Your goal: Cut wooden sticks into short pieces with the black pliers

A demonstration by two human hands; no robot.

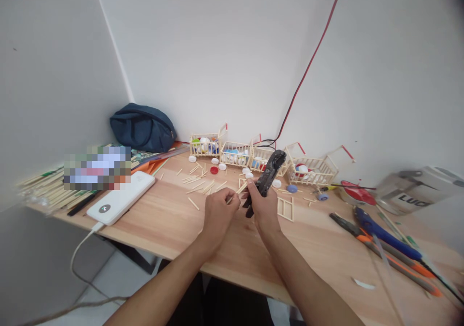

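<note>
Bearing everything, wooden tabletop: is stretching before me, its near strip leaving, I judge, room for my forearms.
Blue pouch: is sitting at the back left, probably parked there to clear my reach.
Stick carts: are standing, four in a row, along the back, holding small coloured pieces; that line is likely sparing the front from clutter.
Right hand: is gripping, fingers and thumb clamped around the black hand tool, which is slanting up beside my left hand, seemingly for working close to it.
Left hand: is pinching, fingertips together, a pale stick between my hands; so thin a piece is probably needing fingertips, not a fist.
Ladder-like frame: is lying flat just right of my right hand.
Loose stick pieces: are lying beyond my left hand, handy for picking up.
White caps: are resting near the carts.
</note>
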